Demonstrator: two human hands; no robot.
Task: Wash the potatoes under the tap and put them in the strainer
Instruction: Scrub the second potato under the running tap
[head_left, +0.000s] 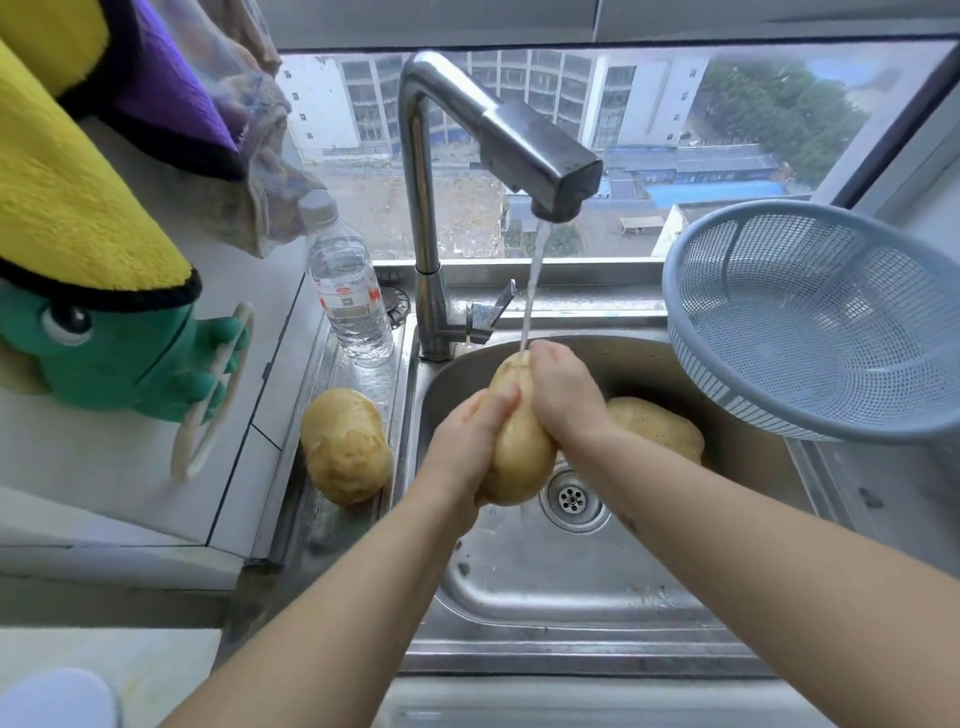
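Clutching one potato (519, 457) in left hand (470, 431) and right hand (563, 395), fingers wrapped round it, under the running tap (540, 156) above the sink (545, 587) middle, with strainer (810, 322) propped at right rim.

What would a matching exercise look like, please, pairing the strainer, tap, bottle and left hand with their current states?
Things:
1 strainer
2 tap
3 bottle
4 left hand

States:
A running water
B grips a potato
C empty, at the right
D upright, left of the tap

Pairs: 1-C, 2-A, 3-D, 4-B.
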